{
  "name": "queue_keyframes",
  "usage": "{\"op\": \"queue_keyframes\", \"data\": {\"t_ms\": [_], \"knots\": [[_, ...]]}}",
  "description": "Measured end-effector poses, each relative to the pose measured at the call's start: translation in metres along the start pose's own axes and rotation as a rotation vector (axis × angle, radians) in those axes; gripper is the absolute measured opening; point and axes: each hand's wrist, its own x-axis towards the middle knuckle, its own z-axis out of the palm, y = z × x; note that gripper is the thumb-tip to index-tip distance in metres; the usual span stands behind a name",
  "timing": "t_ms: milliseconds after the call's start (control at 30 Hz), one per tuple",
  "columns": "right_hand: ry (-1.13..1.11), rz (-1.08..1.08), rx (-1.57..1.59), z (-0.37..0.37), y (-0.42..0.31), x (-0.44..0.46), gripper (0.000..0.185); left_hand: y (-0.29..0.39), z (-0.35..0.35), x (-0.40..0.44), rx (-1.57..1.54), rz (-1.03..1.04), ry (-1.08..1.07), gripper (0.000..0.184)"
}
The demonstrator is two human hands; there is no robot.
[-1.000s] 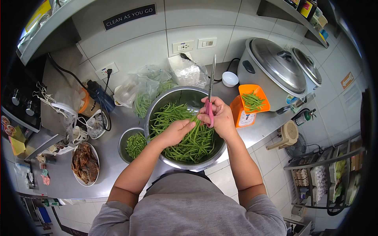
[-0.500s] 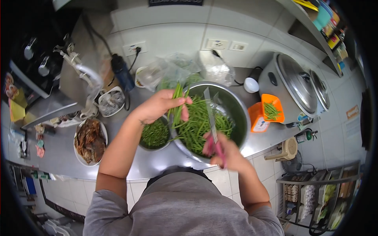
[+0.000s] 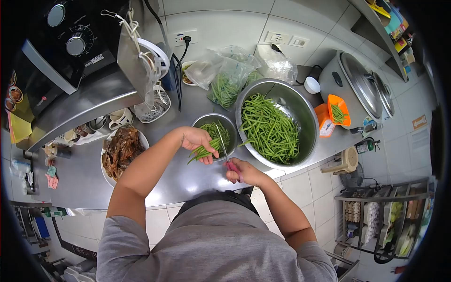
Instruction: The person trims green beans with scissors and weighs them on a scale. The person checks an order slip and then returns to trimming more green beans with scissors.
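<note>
My left hand (image 3: 198, 142) is closed around a bunch of green beans (image 3: 201, 152), held over the near left rim of a small metal bowl (image 3: 233, 129). Cut green pieces lie inside that bowl. My right hand (image 3: 246, 172) grips the pink handles of a pair of scissors (image 3: 233, 168). The blades point up and away over the small bowl, close to the ends of the bunch. To the right stands a large metal basin (image 3: 310, 123) with many long green beans (image 3: 268, 127) in it; its far right inner wall shows bare.
A plate of brown dried-looking food (image 3: 123, 152) lies at left, near a shelf with a microwave (image 3: 80, 42). Plastic bags of beans (image 3: 224, 87) sit behind the bowls. An orange scale (image 3: 324, 123) and a large lidded cooker (image 3: 345, 87) stand at right.
Both hands have moved left and nearer, from above the large basin to the small bowl, with the beans and scissors still held. The head view has also shifted.
</note>
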Motion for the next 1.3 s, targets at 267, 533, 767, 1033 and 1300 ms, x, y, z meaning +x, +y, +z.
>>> {"op": "queue_keyframes", "data": {"t_ms": [267,533,767,1033,1300], "knots": [[0.01,0.028,-0.002,0.005,0.002,-0.006,0.058,-0.004,-0.021,0.01,-0.003,-0.049,-0.05,0.03],[0.061,0.148,-0.076,0.009,-0.01,0.001,0.056,-0.009,-0.026,0.016,0.01,-0.073,-0.074,0.032],[0.171,0.082,-0.014,0.024,0.001,-0.015,0.061,-0.013,-0.004,0.001,-0.31,0.554,0.327,0.026],[0.092,0.003,-0.039,0.064,-0.008,0.007,0.077,-0.021,0.044,0.035,-1.0,1.147,0.892,0.017],[0.289,0.064,0.113,0.066,-0.021,0.007,0.055,-0.05,0.07,0.043,-0.87,1.026,0.921,0.018]]}}
